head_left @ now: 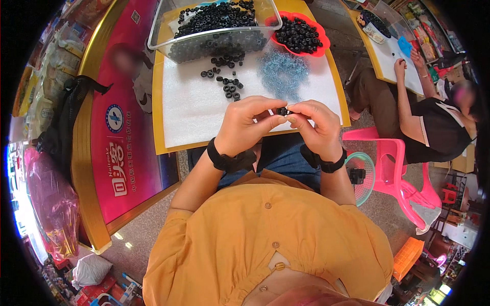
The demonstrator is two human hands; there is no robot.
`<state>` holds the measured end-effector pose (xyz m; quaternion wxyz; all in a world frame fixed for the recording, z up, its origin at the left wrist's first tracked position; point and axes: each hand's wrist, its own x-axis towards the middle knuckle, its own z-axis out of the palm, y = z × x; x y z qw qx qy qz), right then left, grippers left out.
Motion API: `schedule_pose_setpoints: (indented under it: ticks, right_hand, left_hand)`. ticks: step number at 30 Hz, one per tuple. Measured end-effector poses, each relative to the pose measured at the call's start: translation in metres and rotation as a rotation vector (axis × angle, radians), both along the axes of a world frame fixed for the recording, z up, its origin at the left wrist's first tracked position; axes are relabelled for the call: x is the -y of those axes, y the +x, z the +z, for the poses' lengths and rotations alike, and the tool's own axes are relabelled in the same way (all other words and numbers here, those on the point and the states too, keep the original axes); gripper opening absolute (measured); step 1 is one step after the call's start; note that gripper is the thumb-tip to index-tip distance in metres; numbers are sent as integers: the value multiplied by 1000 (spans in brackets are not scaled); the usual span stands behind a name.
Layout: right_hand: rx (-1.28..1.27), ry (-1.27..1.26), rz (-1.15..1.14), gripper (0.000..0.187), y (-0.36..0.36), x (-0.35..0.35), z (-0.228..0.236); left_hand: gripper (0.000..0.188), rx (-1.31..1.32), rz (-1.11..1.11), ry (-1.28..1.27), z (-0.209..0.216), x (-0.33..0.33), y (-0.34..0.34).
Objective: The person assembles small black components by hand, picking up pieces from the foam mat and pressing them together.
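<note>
My left hand [244, 125] and my right hand [319, 122] meet over the near edge of a white foam sheet [186, 109]. Between their pinched thumbs and fingertips is a small black ring-like part [282, 110], partly covered by the fingers. Several loose black rings [228, 88] lie beyond my left hand. Farther back, a clear plastic bin [214, 49] holds a heap of similar black pieces. Just past my fingertips spreads a pile of tiny clear bluish pieces [283, 71]. A red scalloped bowl [324, 42] with more black parts stands at the back right.
The yellow-edged table [159, 117] adjoins a gold-framed pink panel [120, 153] on the left. A pink plastic chair [390, 158] and a green mesh basket [368, 178] are on the right. Another person [434, 122] sits at a second table [380, 56]. An orange crate [408, 257] is behind.
</note>
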<state>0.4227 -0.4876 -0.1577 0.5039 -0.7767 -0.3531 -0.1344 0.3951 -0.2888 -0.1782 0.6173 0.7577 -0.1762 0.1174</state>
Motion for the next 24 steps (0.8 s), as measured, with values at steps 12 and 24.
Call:
schedule_pose_setpoints:
  ticks: [12, 24]
  right_hand:
    - [-314, 241, 171, 18, 0, 2, -15]
    - [-1040, 591, 402, 26, 6, -1, -28]
  left_hand:
    - [32, 58, -48, 16, -4, -6, 1]
    - [29, 192, -88, 34, 2, -9, 4]
